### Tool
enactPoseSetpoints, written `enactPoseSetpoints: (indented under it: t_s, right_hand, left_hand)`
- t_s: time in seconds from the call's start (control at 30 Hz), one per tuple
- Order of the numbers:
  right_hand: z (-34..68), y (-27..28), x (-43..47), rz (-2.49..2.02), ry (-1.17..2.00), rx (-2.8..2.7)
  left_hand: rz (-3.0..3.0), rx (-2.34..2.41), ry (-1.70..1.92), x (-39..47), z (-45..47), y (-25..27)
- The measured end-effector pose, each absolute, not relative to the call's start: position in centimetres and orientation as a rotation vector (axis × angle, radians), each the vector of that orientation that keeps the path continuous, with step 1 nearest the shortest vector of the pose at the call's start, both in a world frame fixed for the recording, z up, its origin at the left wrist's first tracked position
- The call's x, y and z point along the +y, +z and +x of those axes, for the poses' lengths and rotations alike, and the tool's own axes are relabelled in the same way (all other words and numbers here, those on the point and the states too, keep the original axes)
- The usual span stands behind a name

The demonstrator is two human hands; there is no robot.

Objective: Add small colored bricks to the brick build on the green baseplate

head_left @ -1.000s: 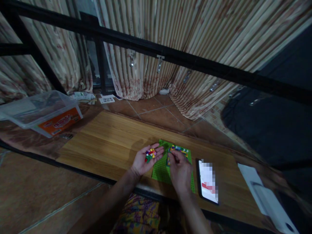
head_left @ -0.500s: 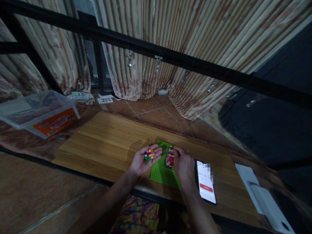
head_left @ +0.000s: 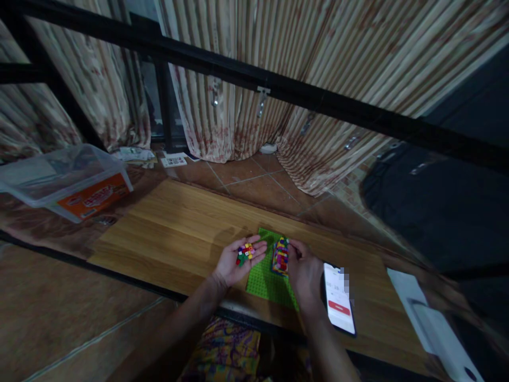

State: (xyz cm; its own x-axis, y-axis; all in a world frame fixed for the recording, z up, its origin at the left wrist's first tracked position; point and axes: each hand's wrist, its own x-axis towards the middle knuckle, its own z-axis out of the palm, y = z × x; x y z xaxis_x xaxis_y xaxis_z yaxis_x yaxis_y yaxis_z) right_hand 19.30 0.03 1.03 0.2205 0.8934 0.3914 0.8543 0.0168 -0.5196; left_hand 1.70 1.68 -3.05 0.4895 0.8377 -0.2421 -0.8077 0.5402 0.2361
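Note:
My left hand (head_left: 233, 262) is palm up with its fingers stretched out. A small heap of loose building bricks (head_left: 245, 252) in red, yellow, white, pink and green rests on it. To its right a green studded baseplate (head_left: 266, 284) lies on the table, carrying a built block of multicoloured bricks (head_left: 280, 255). My right hand (head_left: 304, 270) is at the right side of that block, its thumb and fingers closed together near the far end. Whether a brick sits between those fingertips is hidden.
A lit phone (head_left: 339, 300) lies on the wooden table (head_left: 170, 228), right of my right hand. White flat objects (head_left: 413, 297) are at the right end. A clear plastic bin (head_left: 71, 180) with an orange label stands at the left. A black bar (head_left: 286, 93) crosses before striped curtains.
The view has shifted slightly. My right hand has edged right from the block, showing more of its far end. My left hand still carries the loose bricks.

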Motion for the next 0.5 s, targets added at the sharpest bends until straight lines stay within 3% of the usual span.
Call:
enactPoseSetpoints:
  t_s: [0.5]
  right_hand:
    - [19.17, 0.20, -0.24, -1.739, -0.048, -1.821]
  left_hand:
    - [0.079, 0.357, 1.005, 1.82, 1.77, -3.29]
